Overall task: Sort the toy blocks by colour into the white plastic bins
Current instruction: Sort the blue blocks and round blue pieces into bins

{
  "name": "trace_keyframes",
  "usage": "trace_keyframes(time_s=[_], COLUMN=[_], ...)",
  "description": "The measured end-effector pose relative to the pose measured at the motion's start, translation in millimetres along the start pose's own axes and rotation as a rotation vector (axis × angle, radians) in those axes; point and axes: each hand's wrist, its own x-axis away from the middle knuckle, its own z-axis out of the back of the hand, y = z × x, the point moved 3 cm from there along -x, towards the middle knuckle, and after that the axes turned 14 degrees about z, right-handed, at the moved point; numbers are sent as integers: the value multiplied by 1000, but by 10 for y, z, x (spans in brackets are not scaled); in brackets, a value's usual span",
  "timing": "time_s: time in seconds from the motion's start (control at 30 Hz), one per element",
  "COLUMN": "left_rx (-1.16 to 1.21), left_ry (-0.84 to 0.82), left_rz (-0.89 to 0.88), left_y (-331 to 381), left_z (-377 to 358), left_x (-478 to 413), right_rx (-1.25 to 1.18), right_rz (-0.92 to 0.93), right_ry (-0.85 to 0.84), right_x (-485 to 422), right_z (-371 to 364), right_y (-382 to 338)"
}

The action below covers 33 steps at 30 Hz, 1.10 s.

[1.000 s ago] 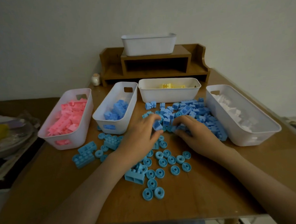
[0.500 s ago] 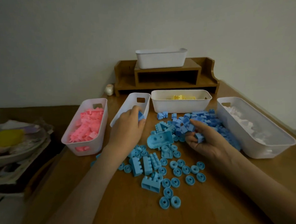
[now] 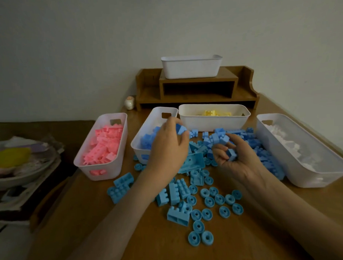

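A small blue block [image 3: 180, 129] sits pinched in the left hand [image 3: 168, 147] fingers, over the blue-block bin [image 3: 154, 118] rim. The right hand [image 3: 238, 156] curls around another blue block [image 3: 231, 154] — perhaps more — above the tabletop [image 3: 92, 220] pile.

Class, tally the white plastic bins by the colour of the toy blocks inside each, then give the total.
White plastic bin of pink blocks: 1
White plastic bin of blue blocks: 1
White plastic bin of yellow blocks: 1
White plastic bin of white blocks: 1
White plastic bin on the wooden shelf, contents hidden: 1
Total: 5
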Motion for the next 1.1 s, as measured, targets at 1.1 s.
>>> trace_keyframes(time_s=[1.1], left_rx=[1578], left_ry=[-560], left_rz=[917], left_y=[40], left_z=[-452], left_x=[66], right_rx=[-117], right_rz=[-54], right_ry=[-130], right_x=[20], right_z=[8], right_y=[41])
